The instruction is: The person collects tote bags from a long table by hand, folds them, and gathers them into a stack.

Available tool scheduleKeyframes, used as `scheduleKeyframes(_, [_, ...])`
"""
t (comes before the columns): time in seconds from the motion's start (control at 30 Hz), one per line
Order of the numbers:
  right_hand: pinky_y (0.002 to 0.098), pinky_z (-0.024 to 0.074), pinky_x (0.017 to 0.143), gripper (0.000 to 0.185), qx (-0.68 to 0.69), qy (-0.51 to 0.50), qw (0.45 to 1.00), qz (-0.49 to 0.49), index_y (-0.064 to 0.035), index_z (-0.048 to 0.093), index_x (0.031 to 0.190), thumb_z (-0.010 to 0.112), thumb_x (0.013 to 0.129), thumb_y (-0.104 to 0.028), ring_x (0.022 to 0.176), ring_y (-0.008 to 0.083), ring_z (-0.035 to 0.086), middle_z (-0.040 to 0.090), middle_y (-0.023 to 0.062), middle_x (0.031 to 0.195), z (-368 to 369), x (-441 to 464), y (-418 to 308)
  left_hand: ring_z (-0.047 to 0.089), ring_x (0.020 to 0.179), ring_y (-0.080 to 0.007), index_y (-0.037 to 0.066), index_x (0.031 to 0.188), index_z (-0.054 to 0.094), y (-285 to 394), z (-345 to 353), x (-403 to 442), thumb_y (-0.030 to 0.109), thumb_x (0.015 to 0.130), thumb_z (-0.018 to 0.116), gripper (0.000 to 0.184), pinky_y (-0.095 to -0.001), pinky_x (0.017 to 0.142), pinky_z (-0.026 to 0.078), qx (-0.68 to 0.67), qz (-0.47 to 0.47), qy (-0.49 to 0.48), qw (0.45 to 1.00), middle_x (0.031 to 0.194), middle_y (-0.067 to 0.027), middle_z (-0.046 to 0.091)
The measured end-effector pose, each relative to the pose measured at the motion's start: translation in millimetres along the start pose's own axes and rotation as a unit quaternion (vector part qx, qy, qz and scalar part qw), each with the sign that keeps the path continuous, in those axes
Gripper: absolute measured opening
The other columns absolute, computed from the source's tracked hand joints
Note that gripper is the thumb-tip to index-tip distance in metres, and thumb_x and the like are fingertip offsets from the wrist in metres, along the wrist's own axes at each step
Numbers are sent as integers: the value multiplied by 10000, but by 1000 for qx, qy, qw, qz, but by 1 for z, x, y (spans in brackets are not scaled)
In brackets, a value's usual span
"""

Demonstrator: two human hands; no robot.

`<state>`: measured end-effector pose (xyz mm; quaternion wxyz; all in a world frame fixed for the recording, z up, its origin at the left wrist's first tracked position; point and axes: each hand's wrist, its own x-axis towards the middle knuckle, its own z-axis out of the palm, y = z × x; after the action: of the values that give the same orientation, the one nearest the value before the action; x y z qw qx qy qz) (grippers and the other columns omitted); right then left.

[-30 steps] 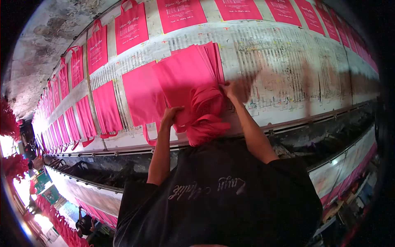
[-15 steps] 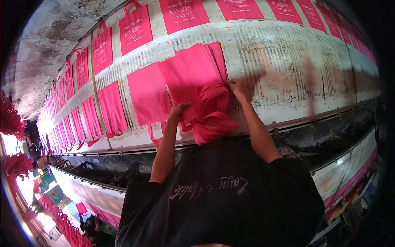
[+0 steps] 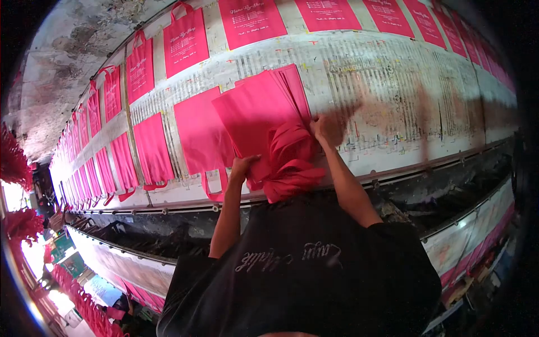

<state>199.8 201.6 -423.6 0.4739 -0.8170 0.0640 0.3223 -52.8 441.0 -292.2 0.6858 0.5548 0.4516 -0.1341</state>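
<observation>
A fanned stack of pink fabric bags lies over the long table in front of me, its bunched handles gathered close to my shirt. My left hand grips the stack's near left edge, thumb on top and fingers hidden underneath. At the right edge, my right hand pinches the bags near the base of the handles. Just left of the stack a single blank pink bag lies flat, partly covered by it, with its handle loop toward me.
Printed pink bags line the table's far side, and blank ones run along the near left. The stained white tabletop has a metal rail at its near edge. Bundles of pink bags hang at far left.
The stack has shifted slightly toward me and tilted a little, with both hands still holding it. In the lower left background, a pink bag near another person has moved lower.
</observation>
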Motion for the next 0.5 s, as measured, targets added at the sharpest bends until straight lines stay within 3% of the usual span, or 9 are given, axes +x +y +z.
scheduleKeyframes(0.07, [431, 508, 678, 203, 79, -87, 984, 136, 12, 663, 788, 619, 700, -165, 747, 364, 657, 661, 225, 774, 0, -2, -3, 628, 691, -151, 11, 955, 719, 5, 0, -6, 215, 854, 636, 243, -286, 588, 498, 2, 21, -5, 1000, 843, -84, 685])
scheduleKeyframes(0.17, [430, 479, 739, 217, -79, 144, 984, -64, 3, 664, 822, 612, 699, -169, 824, 366, 623, 643, 225, 848, 12, -31, -1, 623, 677, -153, 26, 945, 724, 9, -7, -3, 210, 820, 676, 228, -285, 564, 487, 57, 27, -5, 998, 825, -90, 683])
scheduleKeyframes(0.23, [429, 460, 780, 229, -121, 198, 967, -107, -3, 665, 844, 608, 699, -172, 875, 367, 601, 630, 225, 898, 13, -39, -3, 631, 671, -169, 8, 940, 712, 5, -11, 6, 220, 780, 717, 265, -311, 562, 496, 48, -52, 7, 997, 820, -85, 679])
scheduleKeyframes(0.33, [429, 431, 841, 250, -157, 229, 951, -135, -13, 666, 877, 601, 698, -175, 952, 369, 567, 611, 226, 972, 15, -40, -7, 643, 681, -197, -25, 983, 673, 2, -9, 8, 215, 736, 756, 354, -334, 592, 518, -24, -14, -12, 1000, 849, -93, 679])
scheduleKeyframes(0.5, [427, 382, 943, 291, -222, 299, 912, -174, -29, 668, 932, 590, 697, -181, 1080, 372, 511, 580, 226, 1097, 16, -46, -10, 652, 703, -220, -48, 1048, 627, 13, -12, 3, 195, 723, 767, 429, -350, 630, 538, -5, -24, -21, 999, 904, -108, 678])
